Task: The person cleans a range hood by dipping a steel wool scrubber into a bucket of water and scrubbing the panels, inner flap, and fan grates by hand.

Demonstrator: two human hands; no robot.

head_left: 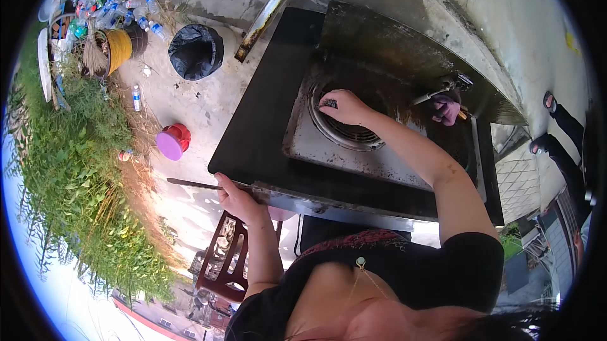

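My right hand (346, 107) reaches over the stove and is closed on a dark grey scouring pad (330, 104), which looks like steel wool. It touches the upper left of a round metal burner ring (354, 140), set into the worn, stained metal top (316, 151) of a black-edged stove (253, 123). At the stove's near left corner, my left hand (239, 202) is closed around a thin, flat, dark tool (193, 183). The tool points left past the edge; its other end is hidden, so its kind is unclear.
A tap (436, 93) and purple cloth (446, 111) are at the stove's right. Left stand a black-lined bin (196, 51), a red stool with a pink top (171, 143) and many plastic bottles (117, 6). A brown chair (224, 255) is near me; a person's legs (566, 164) show right.
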